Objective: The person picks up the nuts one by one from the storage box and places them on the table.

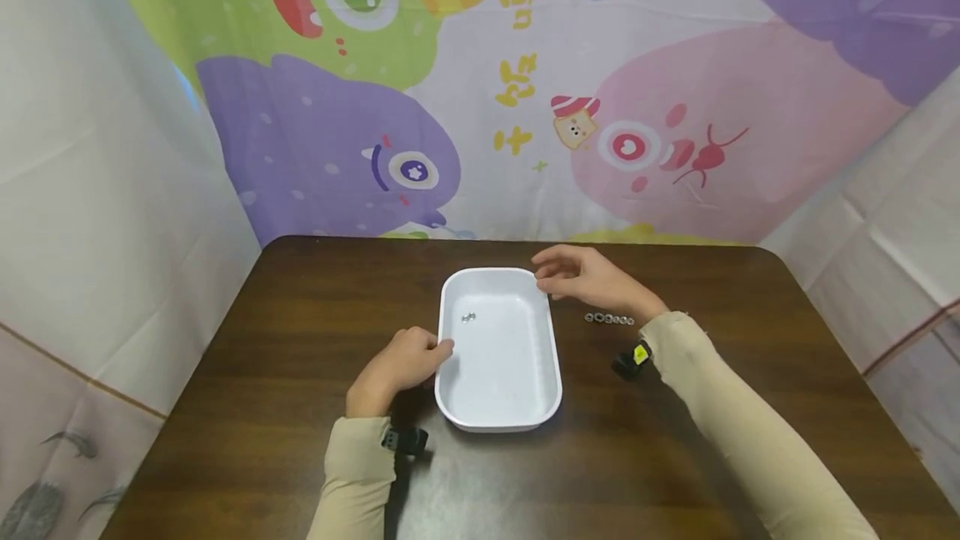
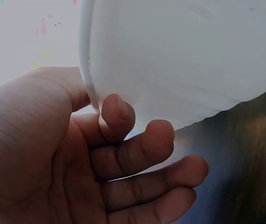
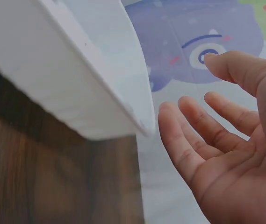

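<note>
A white rectangular tray (image 1: 498, 407) stands on the brown table, its long side running away from me. My left hand (image 1: 405, 361) grips its left rim, the thumb over the edge; in the left wrist view the fingertips (image 2: 158, 140) lie on the outer side of the wall. Two small shiny pieces (image 1: 468, 317), perhaps metal nuts, lie inside the tray near its left wall. By the far right corner is my right hand (image 1: 588, 277), its fingers loosely bent. The right wrist view shows that hand (image 3: 221, 144) holding nothing, a slight gap from the tray rim.
A row of several similar shiny pieces (image 1: 609, 318) lies on the table (image 1: 300, 340) to the right of the tray, below the right wrist. A cloth printed with cartoon creatures (image 1: 337, 148) hangs behind the table's far edge. Pale cloths (image 1: 97, 148) hang at both sides.
</note>
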The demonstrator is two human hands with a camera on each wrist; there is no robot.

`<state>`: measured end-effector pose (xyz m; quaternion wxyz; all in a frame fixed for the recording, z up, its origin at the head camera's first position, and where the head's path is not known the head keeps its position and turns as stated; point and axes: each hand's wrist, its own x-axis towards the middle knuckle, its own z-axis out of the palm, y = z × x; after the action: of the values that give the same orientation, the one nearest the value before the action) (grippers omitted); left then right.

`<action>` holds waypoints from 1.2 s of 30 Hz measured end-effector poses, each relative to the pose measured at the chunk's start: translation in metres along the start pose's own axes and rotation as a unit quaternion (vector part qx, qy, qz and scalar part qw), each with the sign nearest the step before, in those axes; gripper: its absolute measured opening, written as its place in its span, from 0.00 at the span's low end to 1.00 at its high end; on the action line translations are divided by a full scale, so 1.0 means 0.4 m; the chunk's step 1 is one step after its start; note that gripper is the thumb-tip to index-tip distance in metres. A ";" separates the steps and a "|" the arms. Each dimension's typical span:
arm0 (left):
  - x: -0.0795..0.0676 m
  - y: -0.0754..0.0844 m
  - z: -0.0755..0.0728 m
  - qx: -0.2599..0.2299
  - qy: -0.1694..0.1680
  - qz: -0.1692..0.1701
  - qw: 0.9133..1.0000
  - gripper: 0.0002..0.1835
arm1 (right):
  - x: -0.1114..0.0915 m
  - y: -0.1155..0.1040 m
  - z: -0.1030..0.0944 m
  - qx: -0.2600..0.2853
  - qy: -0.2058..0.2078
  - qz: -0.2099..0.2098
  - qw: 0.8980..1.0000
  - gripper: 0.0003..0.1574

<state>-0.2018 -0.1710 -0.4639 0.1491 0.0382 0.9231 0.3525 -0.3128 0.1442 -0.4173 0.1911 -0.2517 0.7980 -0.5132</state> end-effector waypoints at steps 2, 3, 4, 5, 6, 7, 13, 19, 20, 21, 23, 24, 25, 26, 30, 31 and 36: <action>-0.004 0.002 0.000 0.000 0.000 -0.002 1.000 0.21 | 0.017 0.000 0.018 0.019 -0.006 0.011 1.000 0.29; -0.005 0.002 0.001 0.000 0.000 -0.003 1.000 0.21 | 0.025 -0.002 0.028 0.027 -0.008 0.016 0.999 0.29; -0.007 0.003 0.001 -0.001 -0.001 -0.003 1.000 0.21 | 0.033 -0.003 0.037 0.034 -0.010 0.019 0.999 0.28; -0.007 0.002 0.001 -0.001 -0.001 -0.004 1.000 0.21 | 0.040 -0.004 0.047 0.041 -0.012 0.020 0.999 0.29; -0.008 0.003 0.001 -0.002 -0.001 -0.004 1.000 0.21 | 0.047 -0.006 0.057 0.045 -0.014 0.020 0.999 0.29; -0.008 0.003 0.000 -0.001 -0.002 -0.003 1.000 0.21 | 0.055 -0.008 0.067 0.050 -0.015 0.020 0.998 0.30; -0.004 0.004 -0.004 0.000 0.000 -0.003 1.000 0.22 | 0.103 -0.011 0.121 0.055 -0.016 0.006 0.998 0.30; -0.003 0.000 0.002 -0.001 0.001 0.002 1.000 0.22 | 0.128 -0.012 0.161 0.032 -0.015 0.005 0.999 0.28; -0.003 0.000 0.002 -0.001 0.002 0.004 1.000 0.22 | 0.132 -0.012 0.166 0.028 -0.014 0.003 1.000 0.28; -0.003 0.000 0.003 -0.001 0.002 0.004 1.000 0.22 | 0.137 -0.012 0.171 0.022 -0.013 0.001 1.000 0.27; -0.003 0.000 0.003 0.000 0.004 0.006 1.000 0.21 | 0.146 -0.011 0.181 0.014 -0.012 -0.001 1.000 0.26; -0.003 0.000 0.003 0.001 0.005 0.006 1.000 0.21 | 0.150 -0.010 0.185 0.013 -0.011 -0.001 1.000 0.26; -0.003 0.000 0.002 0.001 0.005 0.006 1.000 0.21 | 0.154 -0.008 0.189 0.014 -0.010 0.000 1.000 0.25; -0.003 0.001 0.002 0.002 0.005 0.007 1.000 0.21 | 0.157 -0.005 0.192 0.016 -0.009 0.003 1.000 0.25; -0.003 0.004 0.000 0.007 0.007 0.016 1.000 0.22 | 0.166 0.004 0.202 0.033 -0.009 0.018 0.999 0.23; -0.002 0.005 -0.001 0.009 0.008 0.017 1.000 0.22 | 0.168 0.008 0.204 0.038 -0.011 0.022 0.999 0.23; 0.001 0.007 -0.003 0.012 0.009 0.022 1.000 0.21 | 0.180 0.023 0.212 0.026 -0.023 0.032 0.999 0.22</action>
<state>-0.2027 -0.1696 -0.4612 0.1327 0.0568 0.9276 0.3446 -0.3245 0.0430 -0.4630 0.2319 -0.2323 0.7878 -0.5212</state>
